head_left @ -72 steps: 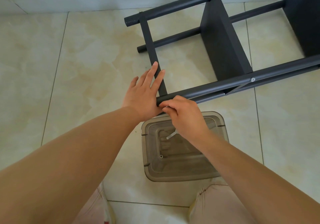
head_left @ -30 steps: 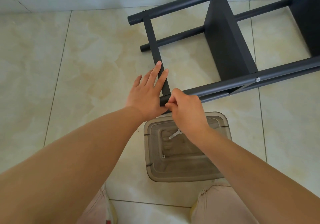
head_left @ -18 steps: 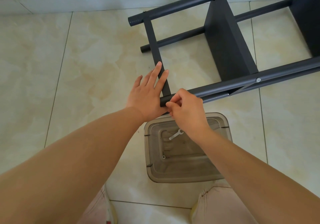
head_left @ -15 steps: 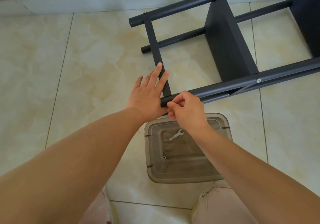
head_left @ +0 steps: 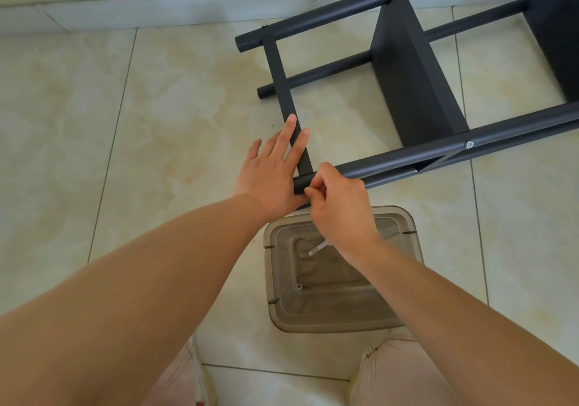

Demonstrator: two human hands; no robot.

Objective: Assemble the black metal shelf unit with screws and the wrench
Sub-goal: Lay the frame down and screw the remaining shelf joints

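The shelf unit (head_left: 407,70) lies on its side on the floor (head_left: 125,123), filling the view from twelve to three o'clock. At six o'clock, just before its nearest tube, stands a plastic bin (head_left: 404,280) with a wrench (head_left: 316,249) in it.

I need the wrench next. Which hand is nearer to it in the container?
Right. The right hand is just above the wrench, its wrist partly covering it; the left hand rests farther away on the crossbar.

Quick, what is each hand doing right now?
Left hand: open, fingers flat on the black crossbar.
Right hand: fingers curled, pinching at the tube end; a screw can't be seen.
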